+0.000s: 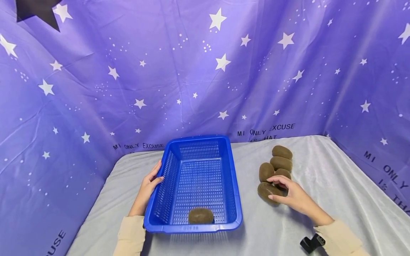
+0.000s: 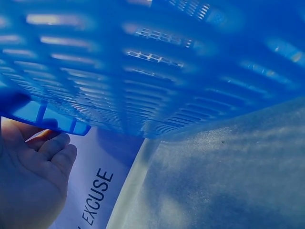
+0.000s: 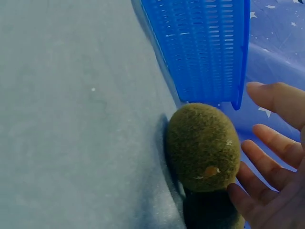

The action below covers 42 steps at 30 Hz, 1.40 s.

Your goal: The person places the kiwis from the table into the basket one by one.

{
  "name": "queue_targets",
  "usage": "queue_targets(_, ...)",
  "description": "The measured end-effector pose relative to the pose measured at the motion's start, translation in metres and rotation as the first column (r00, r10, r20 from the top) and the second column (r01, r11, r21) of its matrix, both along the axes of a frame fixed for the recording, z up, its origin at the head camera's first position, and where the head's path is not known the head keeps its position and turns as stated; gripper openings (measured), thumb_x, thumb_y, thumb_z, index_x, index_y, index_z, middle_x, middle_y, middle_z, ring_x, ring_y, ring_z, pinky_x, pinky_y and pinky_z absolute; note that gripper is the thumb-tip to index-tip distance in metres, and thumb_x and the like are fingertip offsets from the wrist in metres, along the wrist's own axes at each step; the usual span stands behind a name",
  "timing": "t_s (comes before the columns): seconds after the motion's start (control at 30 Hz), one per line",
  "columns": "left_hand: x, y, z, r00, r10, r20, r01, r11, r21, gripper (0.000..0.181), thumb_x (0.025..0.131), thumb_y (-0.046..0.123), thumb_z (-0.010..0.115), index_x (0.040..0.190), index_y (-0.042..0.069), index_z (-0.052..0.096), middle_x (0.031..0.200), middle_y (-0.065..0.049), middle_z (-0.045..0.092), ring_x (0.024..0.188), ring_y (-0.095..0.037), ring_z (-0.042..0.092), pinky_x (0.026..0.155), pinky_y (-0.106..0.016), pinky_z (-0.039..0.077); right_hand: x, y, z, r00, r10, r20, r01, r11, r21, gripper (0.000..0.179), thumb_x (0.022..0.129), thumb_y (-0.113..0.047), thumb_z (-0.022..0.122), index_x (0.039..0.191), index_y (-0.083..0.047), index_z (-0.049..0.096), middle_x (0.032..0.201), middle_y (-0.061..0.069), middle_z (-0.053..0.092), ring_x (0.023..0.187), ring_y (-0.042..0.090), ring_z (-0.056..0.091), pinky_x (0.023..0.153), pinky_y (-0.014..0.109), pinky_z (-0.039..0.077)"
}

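Observation:
My left hand holds the left rim of a blue plastic basket, thumb over the rim and fingers on the outer side. In the left wrist view, the fingers curl up under the basket's rim. One brown fuzzy kiwifruit lies inside at the near end. On the right, my right hand hovers over the nearest kiwifruit of a cluster, thumb and fingers spread apart. The right wrist view has the fingertips right beside a kiwifruit, with a gap between thumb and fruit.
Several more kiwifruit lie close together behind the nearest one. A grey-white cloth covers the table. Purple curtains with stars and lettering surround it. A small black device is by the right sleeve.

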<state>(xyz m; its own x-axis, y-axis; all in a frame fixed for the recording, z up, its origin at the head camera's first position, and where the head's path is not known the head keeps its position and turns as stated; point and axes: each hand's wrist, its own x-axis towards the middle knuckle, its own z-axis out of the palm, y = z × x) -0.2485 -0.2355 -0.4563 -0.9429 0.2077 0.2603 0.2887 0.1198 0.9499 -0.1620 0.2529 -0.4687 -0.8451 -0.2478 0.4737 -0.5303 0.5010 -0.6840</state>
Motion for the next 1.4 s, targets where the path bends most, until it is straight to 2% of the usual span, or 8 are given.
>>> queue_targets(0.27, 0.000, 0.000, -0.001, 1.000, -0.008, 0.008, 0.008, 1.000, 0.014, 0.058, 0.091, -0.001, 0.050, 0.144, -0.004, 0.029, 0.155, -0.015, 0.018, 0.142, -0.031, 0.012, 0.100, -0.007, 0.025, 0.000, 0.001, -0.004, 0.996, 0.008, 0.084, -0.004, 0.999, -0.052, 0.046, 0.076, -0.004, 0.076, 0.117, 0.004, 0.057, 0.107, 0.017, 0.062, 0.095, 0.009, 0.058, 0.082, 0.014, 0.044)
queue_targets(0.5, 0.000, 0.001, 0.000, 1.000, -0.014, 0.004, 0.014, 1.000, 0.025, 0.058, 0.091, -0.001, 0.050, 0.145, -0.004, 0.029, 0.155, -0.015, 0.017, 0.142, -0.030, 0.012, 0.100, -0.007, 0.025, 0.002, -0.004, -0.010, 0.998, -0.032, 0.053, 0.033, 0.999, -0.022, 0.051, 0.072, -0.005, 0.080, 0.117, 0.004, 0.059, 0.105, 0.014, 0.064, 0.094, 0.002, 0.057, 0.079, 0.010, 0.043)
queue_targets(0.7, 0.001, 0.000, 0.000, 1.000, -0.011, 0.006, 0.010, 1.000, 0.019, 0.058, 0.091, -0.001, 0.050, 0.144, -0.004, 0.029, 0.155, -0.017, 0.017, 0.142, -0.030, 0.012, 0.100, -0.007, 0.025, 0.003, -0.007, -0.013, 0.998, -0.069, -0.001, 0.068, 0.992, 0.108, 0.058, 0.064, -0.006, 0.084, 0.117, -0.003, 0.061, 0.114, 0.010, 0.061, 0.102, 0.007, 0.053, 0.084, 0.008, 0.035)
queue_targets(0.8, 0.001, 0.000, 0.001, 1.000, -0.011, 0.006, 0.011, 1.000, 0.019, 0.058, 0.091, -0.001, 0.051, 0.144, -0.004, 0.029, 0.155, -0.018, 0.016, 0.142, -0.030, 0.012, 0.100, -0.007, 0.025, 0.002, -0.008, -0.015, 0.997, -0.080, -0.002, 0.079, 0.987, 0.143, 0.061, 0.061, -0.004, 0.084, 0.117, -0.005, 0.061, 0.115, 0.007, 0.061, 0.103, 0.010, 0.053, 0.084, 0.010, 0.035)
queue_targets(1.03, -0.001, -0.001, 0.000, 1.000, -0.013, 0.019, 0.013, 1.000, 0.010, 0.058, 0.091, 0.000, 0.051, 0.145, -0.003, 0.028, 0.156, -0.016, 0.016, 0.143, -0.028, 0.011, 0.100, -0.007, 0.024, 0.002, -0.009, -0.017, 0.991, -0.133, -0.026, 0.136, 0.978, 0.156, 0.057, 0.062, -0.008, 0.085, 0.115, -0.006, 0.063, 0.113, 0.004, 0.062, 0.098, 0.012, 0.056, 0.080, 0.015, 0.039)
queue_targets(1.23, 0.000, -0.001, -0.001, 1.000, -0.011, 0.023, 0.011, 1.000, 0.008, 0.059, 0.091, 0.001, 0.051, 0.145, -0.002, 0.028, 0.156, -0.013, 0.016, 0.143, -0.028, 0.012, 0.100, -0.007, 0.024, 0.002, -0.010, -0.017, 0.983, -0.175, -0.048, 0.180, 0.971, 0.155, 0.054, 0.061, -0.009, 0.084, 0.112, -0.003, 0.067, 0.112, 0.008, 0.065, 0.097, 0.018, 0.058, 0.081, 0.008, 0.036)
queue_targets(1.4, 0.000, 0.000, -0.001, 1.000, -0.008, 0.010, 0.008, 1.000, 0.006, 0.058, 0.091, 0.000, 0.051, 0.145, -0.003, 0.029, 0.155, -0.018, 0.015, 0.143, -0.030, 0.012, 0.100, -0.007, 0.025, 0.002, -0.008, -0.016, 0.982, -0.184, -0.034, 0.187, 0.972, 0.145, 0.052, 0.061, -0.011, 0.085, 0.109, -0.003, 0.068, 0.111, 0.010, 0.065, 0.098, 0.017, 0.058, 0.082, 0.005, 0.032)
